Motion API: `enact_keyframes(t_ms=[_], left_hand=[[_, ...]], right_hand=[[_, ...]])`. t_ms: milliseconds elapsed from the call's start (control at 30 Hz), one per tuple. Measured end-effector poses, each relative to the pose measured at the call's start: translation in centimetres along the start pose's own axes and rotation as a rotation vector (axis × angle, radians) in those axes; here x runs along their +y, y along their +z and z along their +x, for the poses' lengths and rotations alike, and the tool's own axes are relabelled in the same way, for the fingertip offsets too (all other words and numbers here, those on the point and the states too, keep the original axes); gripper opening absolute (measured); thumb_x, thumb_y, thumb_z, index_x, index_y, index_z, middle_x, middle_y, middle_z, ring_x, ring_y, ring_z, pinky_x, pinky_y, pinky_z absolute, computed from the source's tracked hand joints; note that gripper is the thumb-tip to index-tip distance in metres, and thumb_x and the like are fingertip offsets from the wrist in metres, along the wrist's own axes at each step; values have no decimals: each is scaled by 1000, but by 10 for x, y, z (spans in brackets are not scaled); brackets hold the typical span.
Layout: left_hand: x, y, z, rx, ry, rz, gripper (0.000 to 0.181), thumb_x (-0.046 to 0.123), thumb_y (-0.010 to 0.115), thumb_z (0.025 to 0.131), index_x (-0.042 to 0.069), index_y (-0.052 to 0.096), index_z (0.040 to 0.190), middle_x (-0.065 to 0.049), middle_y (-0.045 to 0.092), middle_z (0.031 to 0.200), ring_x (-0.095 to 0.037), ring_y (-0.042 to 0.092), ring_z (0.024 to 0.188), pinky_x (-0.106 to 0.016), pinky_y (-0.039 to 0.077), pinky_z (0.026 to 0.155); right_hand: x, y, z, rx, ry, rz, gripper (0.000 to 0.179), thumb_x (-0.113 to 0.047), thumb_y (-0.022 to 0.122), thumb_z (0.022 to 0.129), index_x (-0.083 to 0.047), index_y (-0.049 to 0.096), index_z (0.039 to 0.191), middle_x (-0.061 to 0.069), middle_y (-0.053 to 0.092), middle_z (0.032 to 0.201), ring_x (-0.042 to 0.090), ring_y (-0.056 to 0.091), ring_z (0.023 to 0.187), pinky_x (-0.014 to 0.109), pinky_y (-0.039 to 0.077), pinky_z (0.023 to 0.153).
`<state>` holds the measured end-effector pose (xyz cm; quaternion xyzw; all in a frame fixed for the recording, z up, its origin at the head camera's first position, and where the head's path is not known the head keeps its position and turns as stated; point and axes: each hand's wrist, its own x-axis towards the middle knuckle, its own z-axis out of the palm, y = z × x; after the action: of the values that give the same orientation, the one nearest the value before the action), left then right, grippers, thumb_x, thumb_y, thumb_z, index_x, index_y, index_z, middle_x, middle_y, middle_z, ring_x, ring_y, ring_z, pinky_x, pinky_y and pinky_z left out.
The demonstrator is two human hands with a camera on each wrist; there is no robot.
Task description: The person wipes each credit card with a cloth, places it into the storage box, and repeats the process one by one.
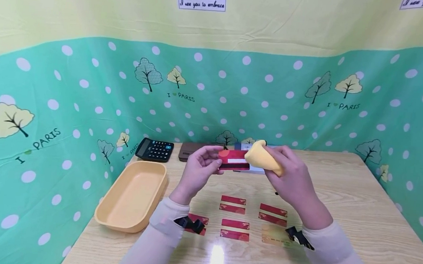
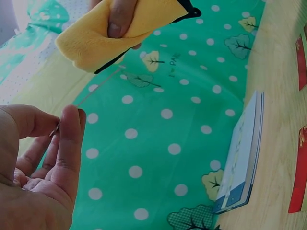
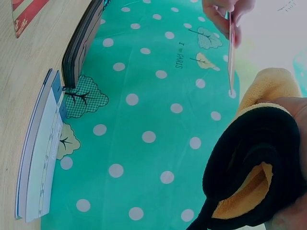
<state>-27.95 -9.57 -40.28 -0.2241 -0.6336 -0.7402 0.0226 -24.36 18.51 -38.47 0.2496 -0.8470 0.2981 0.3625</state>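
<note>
My left hand pinches a red card by its left end, between thumb and fingers, up above the table. The card's back, with a white strip and a dark stripe, faces me. In the left wrist view the card shows nearly edge-on. My right hand grips a folded yellow cloth with dark edging, which overlaps the card's right end in the head view. From the right wrist view, the cloth's black-trimmed folds bulge out of the hand, close to the card.
Several red cards and a gold card lie in rows on the wooden table. At the left stands a peach tray, with a black calculator behind it. A brown wallet and a book sit along the back.
</note>
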Motion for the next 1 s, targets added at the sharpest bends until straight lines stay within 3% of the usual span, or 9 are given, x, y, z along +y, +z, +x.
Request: enact_keyframes(t_ms=[267, 767, 900, 1000], left_hand=[[-2, 1, 1, -19, 3, 33, 36, -5, 65, 100, 1, 63, 136, -19, 65, 113, -25, 70, 96, -42, 67, 82], [-7, 13, -2, -68, -17, 39, 36, -7, 64, 99, 1, 62, 134, -21, 66, 113, -26, 72, 95, -44, 66, 83], [-8, 14, -5, -50, -13, 32, 36, -9, 64, 99, -1, 62, 134, -22, 66, 112, -25, 72, 93, -43, 67, 83], [-7, 16, -5, -36, -5, 40, 36, -10, 65, 98, 0, 64, 132, -22, 67, 111, -28, 72, 92, -43, 67, 81]], right_hand=[[-1, 4, 2, -6, -2, 18, 62, 8, 83, 79, -11, 69, 137, 7, 68, 117, 23, 64, 88, 41, 59, 70], [-15, 19, -6, -156, 27, -16, 59, -1, 87, 82, -14, 70, 136, 4, 67, 113, 22, 64, 86, 41, 61, 72], [-17, 20, -8, -217, 23, -20, 56, -4, 88, 82, -13, 70, 135, 3, 66, 112, 21, 63, 85, 41, 62, 73], [-16, 19, -8, -204, 31, -32, 57, -3, 87, 82, -13, 70, 136, 3, 66, 113, 22, 64, 86, 42, 62, 74]])
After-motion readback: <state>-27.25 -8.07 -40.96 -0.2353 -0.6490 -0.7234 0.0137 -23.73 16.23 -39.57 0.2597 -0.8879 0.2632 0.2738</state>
